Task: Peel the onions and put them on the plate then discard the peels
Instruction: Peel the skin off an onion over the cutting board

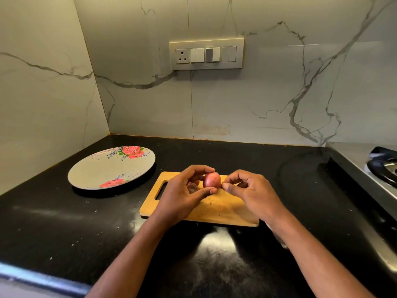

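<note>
One small red onion is held above the far half of a wooden chopping board, approx. centre of the view. It is gripped by the left hand, fingers curled over the top and thumb pressed in underneath, so the bulb is pinched top and bottom. The right hand is brought in at the onion's right side, thumb and forefinger closed together at the skin edge; a flake of peel may be nipped there, but it is too small to confirm. Remaining fingers are loosely curled.

A floral plate is set on the black countertop, left of the board and apart from it. No onions are seen on it. No loose peels can be made out on the board. A stove is partly in view at the right edge.

Handling assessment: onion judged light, firm, roundish, so liable to roll if put down. Outer skin is expected to be thin, dry and brittle, tearing in scraps rather than one sheet. The layer beneath is likely smooth and slippery, so grip pressure should be kept up. Best purchase for peeling is judged to be at root or tip end, where skin lifts easiest.

Status: peeling in hand, early stage; plating and disposal not yet done.
</note>
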Demonstrator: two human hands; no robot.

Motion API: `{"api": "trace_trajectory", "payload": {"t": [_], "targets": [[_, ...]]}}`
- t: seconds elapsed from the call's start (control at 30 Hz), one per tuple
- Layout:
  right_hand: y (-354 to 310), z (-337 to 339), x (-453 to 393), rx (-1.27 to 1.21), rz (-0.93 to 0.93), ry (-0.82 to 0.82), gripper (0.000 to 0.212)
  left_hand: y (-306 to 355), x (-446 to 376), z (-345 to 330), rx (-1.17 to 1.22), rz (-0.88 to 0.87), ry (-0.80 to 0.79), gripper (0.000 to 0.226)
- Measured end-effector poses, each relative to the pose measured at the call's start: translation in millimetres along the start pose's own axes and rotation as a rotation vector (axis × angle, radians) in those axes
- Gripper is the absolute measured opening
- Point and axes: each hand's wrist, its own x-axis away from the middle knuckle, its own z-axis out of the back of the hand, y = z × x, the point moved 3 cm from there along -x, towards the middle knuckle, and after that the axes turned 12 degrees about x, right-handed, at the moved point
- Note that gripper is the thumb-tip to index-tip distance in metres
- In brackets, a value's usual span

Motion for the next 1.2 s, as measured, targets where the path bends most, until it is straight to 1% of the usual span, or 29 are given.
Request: {"api": "trace_trajectory", "payload": {"t": [0.13,0.3,0.37,0.43,0.5,0.57,0.67,0.73,0.83,0.9,0.97,1.07,1.2], "targets": [[-2,-3,4,-0.251,-0.1,-0.085,0.01,-2,1,1,0.002,-0.023,-0.022,0.057],[-3,-9,7,-0.357,-0.204,-0.136,0.014,-3,2,1,-0.044,-0.079,-0.001,0.054],[-4,-8,7,-0.386,-0.224,-0.113,0.015,-3,2,1,-0.037,-0.078,0.014,0.053],[-4,-5,7,-0.358,-0.197,-0.07,0.015,-4,2,1,-0.04,-0.062,0.021,0.053],[-7,-4,7,-0.278,-0.123,-0.065,0.013,-5,1,2,-0.072,-0.065,0.029,0.053],[-9,-6,7,-0.14,-0.046,-0.067,0.013,-5,1,4,-0.096,-0.076,0.039,0.053],[-9,-6,5,0.057,0.013,0.036,0.008,-3,0,4,-0.127,-0.075,0.019,0.052],[-9,-5,4,0.096,0.017,0.074,0.004,-2,0,3,-0.137,-0.065,-0.006,0.052],[-9,-5,4,0.111,0.02,0.09,0.008,0,0,1,-0.137,-0.067,-0.016,0.051],[-9,-7,4,0.105,0.005,0.093,0.009,1,1,1,-0.169,-0.106,0.003,0.051],[-7,-8,3,0.054,-0.036,0.083,0.008,1,1,-1,-0.182,-0.144,0.025,0.051],[-5,-8,3,-0.102,-0.113,0.047,0.01,2,0,-4,-0.179,-0.197,0.037,0.05],[-4,-10,7,-0.305,-0.244,-0.08,0.016,5,0,-6,-0.182,-0.22,0.04,0.048]]}}
